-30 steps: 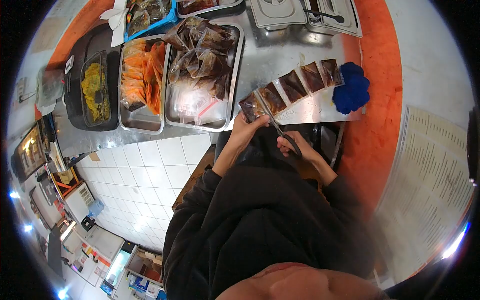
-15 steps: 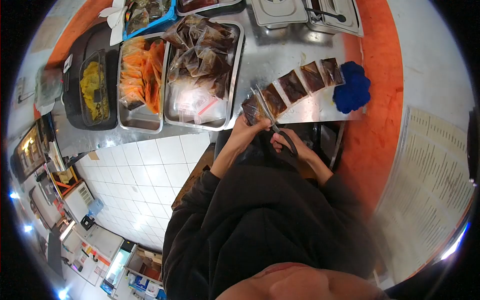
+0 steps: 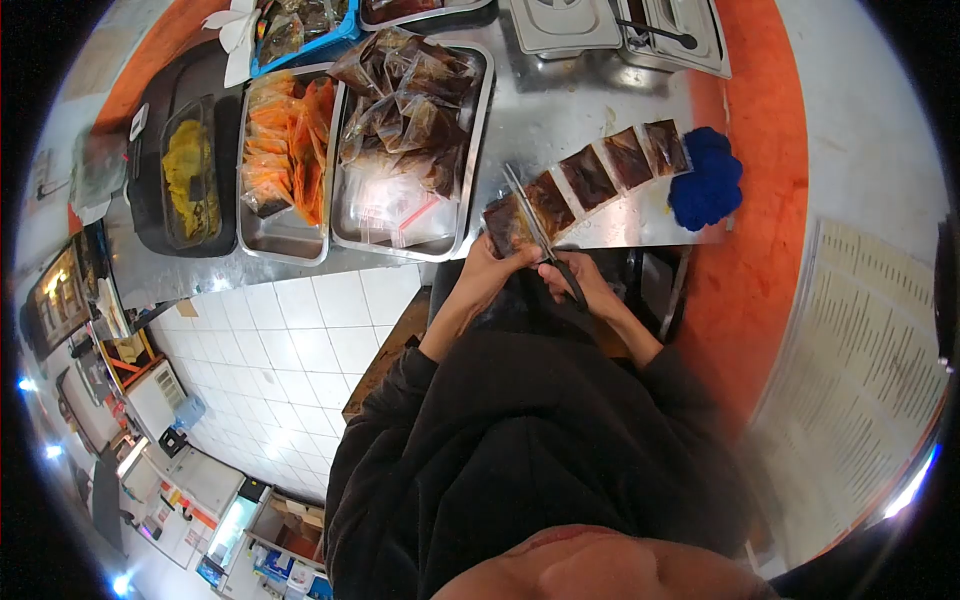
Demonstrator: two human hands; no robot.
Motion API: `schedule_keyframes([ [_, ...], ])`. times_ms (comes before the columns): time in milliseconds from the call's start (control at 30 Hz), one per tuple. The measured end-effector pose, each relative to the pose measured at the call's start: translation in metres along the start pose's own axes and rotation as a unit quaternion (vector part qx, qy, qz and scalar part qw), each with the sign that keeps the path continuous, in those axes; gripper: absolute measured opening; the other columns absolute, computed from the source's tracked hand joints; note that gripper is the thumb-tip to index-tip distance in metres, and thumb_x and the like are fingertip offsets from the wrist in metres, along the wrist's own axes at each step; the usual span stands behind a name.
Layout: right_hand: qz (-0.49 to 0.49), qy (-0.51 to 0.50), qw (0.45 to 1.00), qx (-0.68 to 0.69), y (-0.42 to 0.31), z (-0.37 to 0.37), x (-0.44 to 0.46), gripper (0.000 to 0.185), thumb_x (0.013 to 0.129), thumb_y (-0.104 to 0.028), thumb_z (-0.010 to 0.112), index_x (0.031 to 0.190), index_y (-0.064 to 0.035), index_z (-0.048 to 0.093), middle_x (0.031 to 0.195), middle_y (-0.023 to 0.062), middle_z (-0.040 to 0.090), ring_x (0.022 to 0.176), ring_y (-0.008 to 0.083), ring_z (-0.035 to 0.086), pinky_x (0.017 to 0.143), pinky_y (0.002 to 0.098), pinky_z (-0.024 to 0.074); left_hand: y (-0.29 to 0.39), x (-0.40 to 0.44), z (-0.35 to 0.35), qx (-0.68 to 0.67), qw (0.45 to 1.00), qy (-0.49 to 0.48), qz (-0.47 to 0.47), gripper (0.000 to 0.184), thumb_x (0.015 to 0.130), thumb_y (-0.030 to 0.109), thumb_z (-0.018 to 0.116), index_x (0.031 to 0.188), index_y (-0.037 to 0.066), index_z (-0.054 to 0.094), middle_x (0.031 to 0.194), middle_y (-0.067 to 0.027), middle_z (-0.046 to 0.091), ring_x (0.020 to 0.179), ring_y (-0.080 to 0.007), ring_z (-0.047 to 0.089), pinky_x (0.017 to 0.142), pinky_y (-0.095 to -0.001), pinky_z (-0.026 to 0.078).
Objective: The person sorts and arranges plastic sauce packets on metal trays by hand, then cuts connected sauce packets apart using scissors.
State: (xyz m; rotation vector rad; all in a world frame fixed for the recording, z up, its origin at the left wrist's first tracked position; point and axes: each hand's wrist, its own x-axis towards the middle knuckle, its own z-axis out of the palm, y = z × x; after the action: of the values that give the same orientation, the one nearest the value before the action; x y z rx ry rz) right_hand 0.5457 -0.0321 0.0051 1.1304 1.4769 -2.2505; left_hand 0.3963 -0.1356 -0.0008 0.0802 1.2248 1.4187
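A strip of joined clear sachets [image 3: 588, 177] filled with dark brown sauce runs diagonally over the steel table near its front edge. My left hand [image 3: 488, 272] is closed on the nearest sachet [image 3: 502, 228], its thumb pressed on the lower corner. In my right hand [image 3: 582, 280] are scissors [image 3: 531, 212] with dark handles, the fingers wrapped round the grips. The blades lie across the strip at the seam between the first and second sachets, tips pointing away from me. Whether the seam is cut through I cannot tell.
Left of the strip stands a steel tray [image 3: 478, 150] of brown filled bags, beside a tray [image 3: 283, 245] of orange packets. A blue cloth [image 3: 706, 180] lies by the strip's far end. Lidded steel containers [image 3: 565, 22] stand at the back, a yellow-filled clear box [image 3: 190, 180] at left.
The scissors and my right hand have shifted slightly away from me, and the blades reach farther past the strip. My left hand stays on the end sachet.
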Motion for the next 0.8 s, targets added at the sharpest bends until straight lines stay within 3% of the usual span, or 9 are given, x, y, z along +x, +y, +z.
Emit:
schedule_keyframes([
  [67,0.002,-0.009,1.000,-0.001,0.003,0.000,0.001,0.041,0.087,-0.041,0.061,0.089,-0.0010,0.054,0.069,-0.0011,0.048,0.059,0.0063,0.045,0.053,0.0220,0.0400,0.000,-0.001,-0.006,0.025,0.999,-0.022,-0.023,0.038,0.081,0.005,0.069,0.113,-0.003,0.050,0.102,-0.0081,0.060,0.092,-0.0151,0.059,0.082,-0.0294,0.049],
  [100,0.005,-0.016,1.000,0.000,0.005,0.000,0.002,0.041,0.087,-0.042,0.061,0.089,-0.0015,0.053,0.069,-0.0012,0.048,0.060,0.0063,0.045,0.054,0.0217,0.0399,0.000,-0.001,-0.005,0.025,0.999,-0.022,-0.024,0.038,0.081,0.005,0.069,0.113,-0.003,0.050,0.102,-0.0081,0.060,0.092,-0.0151,0.059,0.082,-0.0294,0.049],
  [167,-0.024,-0.026,0.999,0.008,0.009,-0.001,0.007,0.042,0.086,-0.042,0.062,0.088,-0.0015,0.053,0.069,-0.0012,0.048,0.059,0.0065,0.046,0.053,0.0221,0.0396,0.001,-0.003,0.000,0.017,1.000,-0.014,0.001,0.017,0.080,0.002,0.067,0.093,0.001,0.057,0.085,-0.0021,0.061,0.075,-0.0103,0.059,0.072,-0.0248,0.049],
  [300,-0.045,-0.020,0.998,0.028,-0.001,0.003,0.005,0.050,0.078,-0.050,0.068,0.081,-0.0012,0.057,0.063,-0.0001,0.049,0.056,0.0082,0.048,0.050,0.0222,0.0394,0.003,-0.007,0.000,0.015,1.000,-0.013,-0.003,0.018,0.080,0.001,0.067,0.094,0.000,0.057,0.085,-0.0033,0.062,0.077,-0.0109,0.060,0.072,-0.0246,0.050],
  [433,0.004,-0.007,1.000,-0.002,-0.007,0.007,0.001,0.045,0.083,-0.045,0.065,0.083,-0.0011,0.055,0.067,-0.0003,0.050,0.058,0.0072,0.049,0.050,0.0233,0.0389,0.004,-0.008,-0.008,0.081,0.997,-0.013,-0.001,0.021,0.080,0.002,0.068,0.097,-0.001,0.056,0.086,-0.0044,0.063,0.078,-0.0114,0.061,0.071,-0.0249,0.050],
  [633,-0.060,0.028,0.998,-0.026,0.008,0.006,0.015,0.044,0.083,-0.044,0.066,0.082,-0.0006,0.059,0.062,-0.0008,0.053,0.051,0.0062,0.047,0.050,0.0219,0.0402,0.014,-0.019,-0.004,0.111,0.993,-0.029,-0.035,0.025,0.078,0.006,0.071,0.097,0.000,0.056,0.084,-0.0045,0.063,0.076,-0.0108,0.060,0.070,-0.0248,0.049],
  [700,-0.007,0.015,1.000,-0.023,0.001,0.004,0.013,0.049,0.078,-0.047,0.069,0.082,-0.0001,0.058,0.064,0.0013,0.053,0.055,0.0090,0.050,0.051,0.0226,0.0408,0.014,-0.022,-0.004,0.140,0.989,-0.034,-0.040,0.027,0.077,0.007,0.072,0.097,0.001,0.056,0.084,-0.0046,0.063,0.075,-0.0104,0.060,0.070,-0.0247,0.049],
  [800,-0.023,0.002,1.000,-0.008,-0.012,0.002,0.003,0.044,0.080,-0.042,0.069,0.085,-0.0003,0.057,0.067,0.0014,0.053,0.060,0.0093,0.050,0.055,0.0233,0.0418,0.018,-0.026,0.001,0.169,0.982,-0.082,-0.025,0.030,0.076,0.009,0.073,0.098,0.000,0.056,0.084,-0.0046,0.063,0.075,-0.0097,0.060,0.070,-0.0245,0.049],
])
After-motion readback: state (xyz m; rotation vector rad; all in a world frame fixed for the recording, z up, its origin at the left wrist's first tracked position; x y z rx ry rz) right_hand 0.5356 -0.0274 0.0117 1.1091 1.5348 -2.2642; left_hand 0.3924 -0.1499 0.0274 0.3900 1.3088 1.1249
